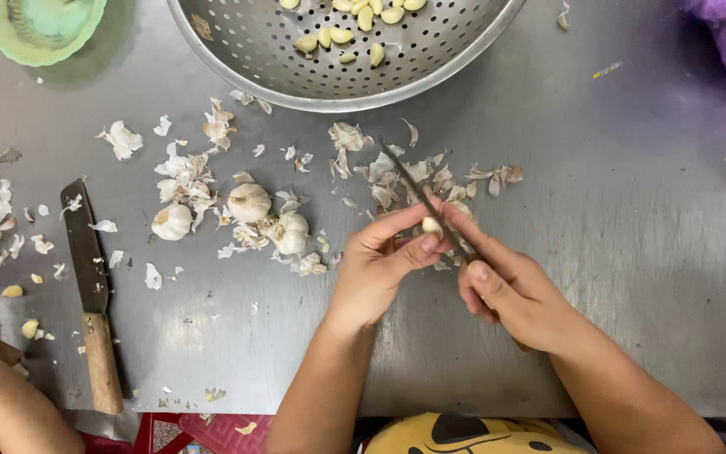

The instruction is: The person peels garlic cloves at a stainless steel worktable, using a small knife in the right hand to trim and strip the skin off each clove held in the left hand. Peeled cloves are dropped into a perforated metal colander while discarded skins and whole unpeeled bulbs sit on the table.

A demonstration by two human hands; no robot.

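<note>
My forearms come up from the bottom edge and meet at the middle of the frame above the steel tabletop point(632, 219). My left hand point(376, 269) curls, its grip pinching one garlic clove point(431, 225) between thumb and fingertips. My right hand point(510, 294) is clenched around the handle of a thin knife point(418, 189), blade slanting up-left against the clove. Left of centre lie three whole garlic bulbs point(249, 202) among papery skins. A second knife point(90, 286) with a wooden handle rests at lower left. At top centre, a perforated metal colander point(254, 59) holds peeled cloves; a green bowl point(44, 29) sits in the upper left corner.
</note>
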